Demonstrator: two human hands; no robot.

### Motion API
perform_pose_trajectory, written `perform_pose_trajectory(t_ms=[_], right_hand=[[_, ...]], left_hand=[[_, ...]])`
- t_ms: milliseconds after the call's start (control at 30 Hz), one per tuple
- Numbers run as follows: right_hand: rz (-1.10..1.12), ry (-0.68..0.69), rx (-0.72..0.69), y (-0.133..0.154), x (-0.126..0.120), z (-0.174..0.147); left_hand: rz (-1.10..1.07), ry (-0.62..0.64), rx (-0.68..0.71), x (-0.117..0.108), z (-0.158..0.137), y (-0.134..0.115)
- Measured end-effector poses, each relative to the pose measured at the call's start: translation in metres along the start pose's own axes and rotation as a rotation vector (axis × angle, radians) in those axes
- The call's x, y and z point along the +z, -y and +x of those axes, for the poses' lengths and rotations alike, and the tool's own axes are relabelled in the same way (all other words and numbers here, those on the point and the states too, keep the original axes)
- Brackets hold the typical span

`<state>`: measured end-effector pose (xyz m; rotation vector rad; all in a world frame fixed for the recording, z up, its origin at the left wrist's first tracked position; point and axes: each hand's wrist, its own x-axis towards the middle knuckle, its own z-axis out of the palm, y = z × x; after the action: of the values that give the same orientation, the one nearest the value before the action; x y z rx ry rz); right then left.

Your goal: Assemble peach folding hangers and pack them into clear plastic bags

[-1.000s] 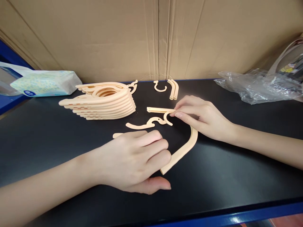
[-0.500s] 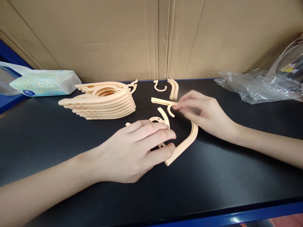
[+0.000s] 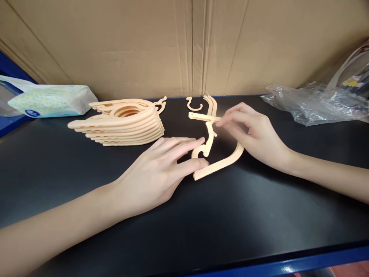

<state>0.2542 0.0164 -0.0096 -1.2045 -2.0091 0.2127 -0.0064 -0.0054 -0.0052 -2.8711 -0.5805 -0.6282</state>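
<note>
My right hand [image 3: 255, 129] pinches one end of a cream plastic hanger arm [image 3: 201, 116] between thumb and fingertips, above the black table. My left hand [image 3: 161, 173] lies palm down with fingers stretched apart, its fingertips touching a cream hook-shaped hanger piece [image 3: 210, 140]; its thumb is hidden. A curved hanger arm [image 3: 220, 166] lies by the left fingertips and runs up below my right hand. Behind them, a pair of curved arms [image 3: 212, 104] and a loose hanger hook [image 3: 195, 106] rest near the table's back edge.
A stack of cream folding hangers [image 3: 123, 125] stands at left. Behind it on the left is a tissue pack [image 3: 54, 100]. Crumpled clear plastic [image 3: 308, 105] lies at the back right. A cardboard wall [image 3: 129, 46] closes off the back of the black table [image 3: 230, 231].
My right hand has raised the held hanger arm slightly away from me. The hook-shaped piece and curved arm by my left hand have shifted and turned; my left fingers have spread farther apart.
</note>
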Motion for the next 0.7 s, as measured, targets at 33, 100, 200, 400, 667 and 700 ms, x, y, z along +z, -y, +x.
perform_pose_trajectory(t_ms=[33, 100, 200, 400, 667, 700], right_hand=[[-0.004, -0.007, 0.001, 0.0004, -0.0002, -0.0001], [-0.015, -0.016, 0.003, 0.0011, -0.0003, -0.0003], [-0.026, -0.014, 0.002, 0.002, 0.0001, -0.0009], [-0.043, -0.011, -0.034, 0.0027, 0.0011, -0.0027], [-0.018, 0.007, -0.031, 0.0044, 0.0006, -0.0011], [-0.015, 0.008, -0.033, 0.0048, 0.0004, -0.0009]], left_hand=[[-0.007, 0.011, 0.0, -0.0007, 0.0013, -0.0006], [-0.036, 0.027, -0.004, -0.0022, 0.0031, -0.0017], [-0.085, 0.034, -0.008, -0.004, 0.0032, -0.0028], [-0.141, -0.012, -0.027, -0.0041, 0.0026, -0.0035], [-0.079, -0.005, 0.013, -0.0042, 0.0046, -0.0051], [-0.088, -0.012, 0.015, -0.0044, 0.0047, -0.0054]])
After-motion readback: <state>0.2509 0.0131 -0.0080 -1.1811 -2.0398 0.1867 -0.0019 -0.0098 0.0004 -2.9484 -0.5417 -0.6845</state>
